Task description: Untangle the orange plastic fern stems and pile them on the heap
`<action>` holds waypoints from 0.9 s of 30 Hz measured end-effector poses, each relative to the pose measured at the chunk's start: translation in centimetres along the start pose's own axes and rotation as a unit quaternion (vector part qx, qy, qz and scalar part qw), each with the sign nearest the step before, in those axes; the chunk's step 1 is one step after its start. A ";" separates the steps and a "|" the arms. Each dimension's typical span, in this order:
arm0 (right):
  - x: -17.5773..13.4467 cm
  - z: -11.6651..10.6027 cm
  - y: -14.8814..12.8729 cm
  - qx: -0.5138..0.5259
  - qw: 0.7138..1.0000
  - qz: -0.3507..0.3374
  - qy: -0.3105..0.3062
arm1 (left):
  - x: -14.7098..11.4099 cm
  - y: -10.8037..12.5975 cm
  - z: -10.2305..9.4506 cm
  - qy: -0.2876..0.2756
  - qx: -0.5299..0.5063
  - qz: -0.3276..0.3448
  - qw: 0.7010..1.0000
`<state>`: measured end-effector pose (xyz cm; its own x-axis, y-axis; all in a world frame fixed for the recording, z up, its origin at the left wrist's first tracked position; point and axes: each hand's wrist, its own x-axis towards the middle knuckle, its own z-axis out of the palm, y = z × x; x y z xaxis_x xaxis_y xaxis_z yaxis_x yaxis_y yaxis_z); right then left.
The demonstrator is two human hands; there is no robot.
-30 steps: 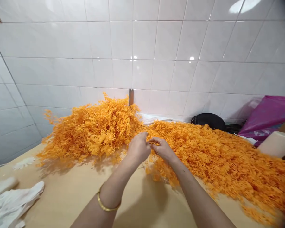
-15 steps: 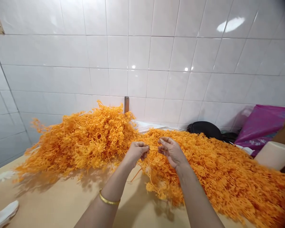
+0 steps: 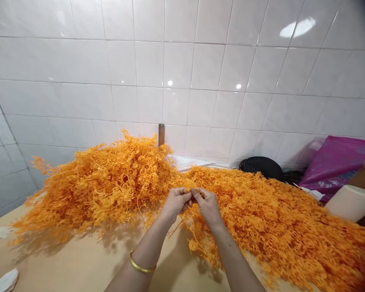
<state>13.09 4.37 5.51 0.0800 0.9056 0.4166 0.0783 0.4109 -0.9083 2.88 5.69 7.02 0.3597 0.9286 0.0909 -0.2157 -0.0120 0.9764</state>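
My left hand (image 3: pixel 175 202) and my right hand (image 3: pixel 207 205) meet fingertip to fingertip over the middle of the table. Both are closed in a pinch; whatever lies between the fingers is too small to make out against the orange behind. A tall, tangled heap of orange frilly artificial-looking sprigs (image 3: pixel 118 182) stands left of my hands. To the right spreads a second, lower heap of the same orange sprigs (image 3: pixel 276 215). Below my fingers a loose orange sprig (image 3: pixel 194 244) with thin stems trails onto the tabletop (image 3: pixel 88 263).
A white tiled wall (image 3: pixel 176 61) stands close behind the heaps, with a brown strip (image 3: pixel 161 134) upright against it. Back right are a black rounded case (image 3: pixel 260 167), a purple bag (image 3: pixel 331 166) and a cream roll (image 3: pixel 354 202). A white glove-like item (image 3: pixel 4 281) lies front left.
My right hand has moved left and its fingers have closed, so its fingertips now touch those of my left hand. The view has shifted slightly.
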 end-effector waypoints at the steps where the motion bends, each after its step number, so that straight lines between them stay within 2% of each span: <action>1: 0.0 0.0 0.3 0.010 1.000 0.010 0.000 | 0.0 0.0 -0.2 -0.015 0.002 -0.004 1.000; 4: 0.4 -0.8 1.0 0.102 0.991 0.077 0.026 | -0.1 0.2 -1.3 -0.078 -0.013 -0.029 0.996; 7: 1.0 -3.0 1.2 0.221 0.953 0.154 0.139 | 0.0 0.8 -2.8 -0.139 -0.049 -0.054 0.988; 8: 1.2 -3.8 1.2 0.248 0.937 0.166 0.180 | 0.1 1.0 -3.3 -0.140 -0.063 -0.054 0.987; 10: 1.4 -5.2 0.9 0.258 0.929 0.175 0.200 | 0.6 1.2 -3.9 -0.099 -0.098 -0.045 0.989; 12: 1.3 -5.6 0.3 0.248 0.933 0.190 0.178 | 1.1 1.0 -4.2 -0.033 -0.124 -0.043 0.991; 14: 1.1 -5.1 -0.1 0.251 0.931 0.217 0.148 | 1.7 0.6 -4.1 0.005 -0.125 -0.045 0.991; 20: 0.3 -2.4 -0.2 0.258 0.918 0.295 0.051 | 2.6 -0.6 -3.8 0.018 -0.099 -0.039 0.994; 24: -0.1 -1.0 0.5 0.236 0.928 0.287 -0.024 | 2.8 -1.4 -3.5 0.042 -0.071 -0.044 0.996; 27: -0.1 -0.5 0.8 0.162 0.956 0.244 -0.001 | 2.7 -2.1 -2.5 0.070 -0.026 -0.037 0.997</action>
<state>13.65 4.52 4.73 0.0262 0.9979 -0.0593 -0.2795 -0.0497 -0.9589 2.01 9.18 4.72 0.2475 0.9688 -0.0127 -0.2416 0.0745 0.9675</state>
